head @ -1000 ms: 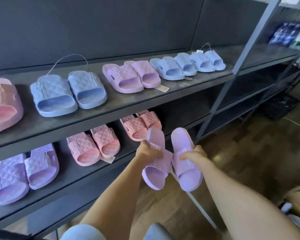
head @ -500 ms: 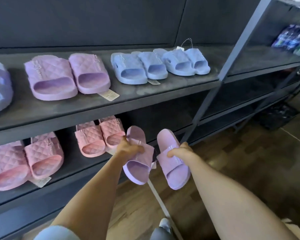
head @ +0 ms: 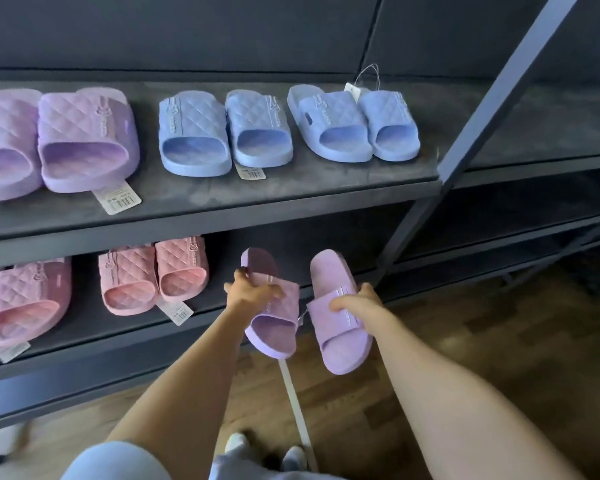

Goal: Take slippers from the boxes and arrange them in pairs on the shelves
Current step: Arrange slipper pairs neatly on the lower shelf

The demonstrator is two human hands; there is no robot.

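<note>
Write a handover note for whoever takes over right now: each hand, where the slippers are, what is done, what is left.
Left hand grips one lilac slipper by its strap; right hand grips its mate. Both are in the air before the lower shelf, right of the pink pairs.
Done: upper shelf holds a lilac pair and two blue pairs.
Left: set the held pair side by side, probably on the lower shelf's bare stretch. Boxes are out of view.

Lilac slippers point(head: 340, 313), matt, rubbery, quilted straps. Upper shelf point(head: 291, 188): dark, matt, dusty-looking board. Upright point(head: 499, 88): smooth grey metal. Price tag point(head: 116, 199): paper, printed barcode. Floor point(head: 499, 341): wood planks, slight sheen.
</note>
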